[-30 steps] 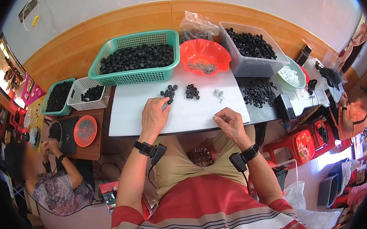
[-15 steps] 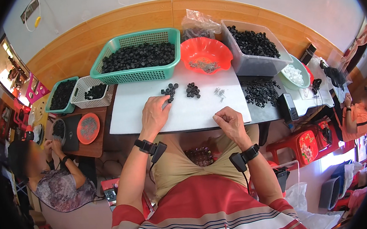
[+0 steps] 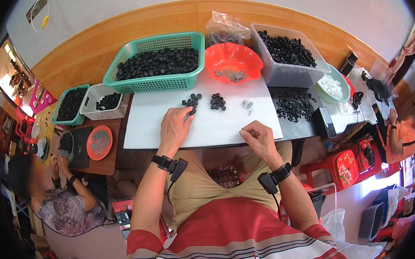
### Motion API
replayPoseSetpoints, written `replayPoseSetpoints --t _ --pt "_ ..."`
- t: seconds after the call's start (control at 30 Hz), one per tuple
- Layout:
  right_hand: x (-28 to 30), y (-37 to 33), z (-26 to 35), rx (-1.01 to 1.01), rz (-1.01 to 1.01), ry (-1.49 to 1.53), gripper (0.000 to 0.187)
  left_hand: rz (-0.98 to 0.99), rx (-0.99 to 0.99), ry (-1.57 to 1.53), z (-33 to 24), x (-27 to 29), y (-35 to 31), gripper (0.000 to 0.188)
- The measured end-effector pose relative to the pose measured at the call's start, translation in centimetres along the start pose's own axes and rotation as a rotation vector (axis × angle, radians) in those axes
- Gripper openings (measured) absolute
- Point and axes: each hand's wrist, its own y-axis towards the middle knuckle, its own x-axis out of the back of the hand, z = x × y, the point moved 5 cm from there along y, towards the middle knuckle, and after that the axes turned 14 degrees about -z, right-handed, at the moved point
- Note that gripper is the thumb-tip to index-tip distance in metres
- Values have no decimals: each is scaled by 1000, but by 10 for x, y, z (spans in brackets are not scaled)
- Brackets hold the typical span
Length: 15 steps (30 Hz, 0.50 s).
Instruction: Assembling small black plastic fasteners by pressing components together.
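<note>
Hands rest on smooth white board near round black caps.

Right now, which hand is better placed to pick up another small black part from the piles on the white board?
Left. The left hand lies flat beside the nearer pile of black parts, while the right hand is curled at the white board edge, farther away.

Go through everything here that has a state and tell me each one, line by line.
left hand: flat on the white board, fingers at a black piece
right hand: closed in a loose fist
green basket: full of black pieces
orange bowl: nearly empty, few small parts
grey tub: full of black pieces
</note>
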Motion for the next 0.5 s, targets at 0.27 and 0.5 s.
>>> replayPoseSetpoints --t 0.27,0.5 --pt "0 1 -6 0 18 -39 13 -27 -16 -11 0 0 0 27" --pt "0 0 -6 -47 -3 -21 14 2 -7 1 0 1 0 27"
